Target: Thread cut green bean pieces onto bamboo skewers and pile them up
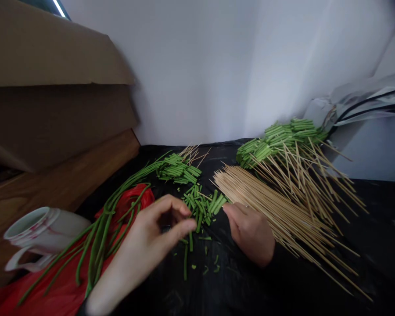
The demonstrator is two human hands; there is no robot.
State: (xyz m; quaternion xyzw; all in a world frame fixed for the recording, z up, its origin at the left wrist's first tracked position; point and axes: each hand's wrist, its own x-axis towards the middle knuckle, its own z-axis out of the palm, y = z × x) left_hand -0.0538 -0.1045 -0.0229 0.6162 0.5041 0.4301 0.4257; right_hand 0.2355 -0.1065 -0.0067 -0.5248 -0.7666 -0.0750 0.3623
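Note:
My left hand [158, 232] hovers over a black sheet [250, 285], its fingers curled towards the thumb in a loose pinch beside a small heap of cut green bean pieces [204, 205]. What it pinches, if anything, I cannot make out. My right hand [250, 232] rests closed on the near end of a bundle of bare bamboo skewers [270, 202], fingertips touching the cut pieces. Long uncut green beans [102, 232] lie to the left over a red plastic bag [131, 202].
A pile of skewered bean pieces [276, 140] lies at the back right, a smaller one [177, 169] at the back middle. A white ceramic jug [39, 232] stands at the left by a wooden board [69, 180] and cardboard box [52, 66]. A grey bag [365, 101] sits far right.

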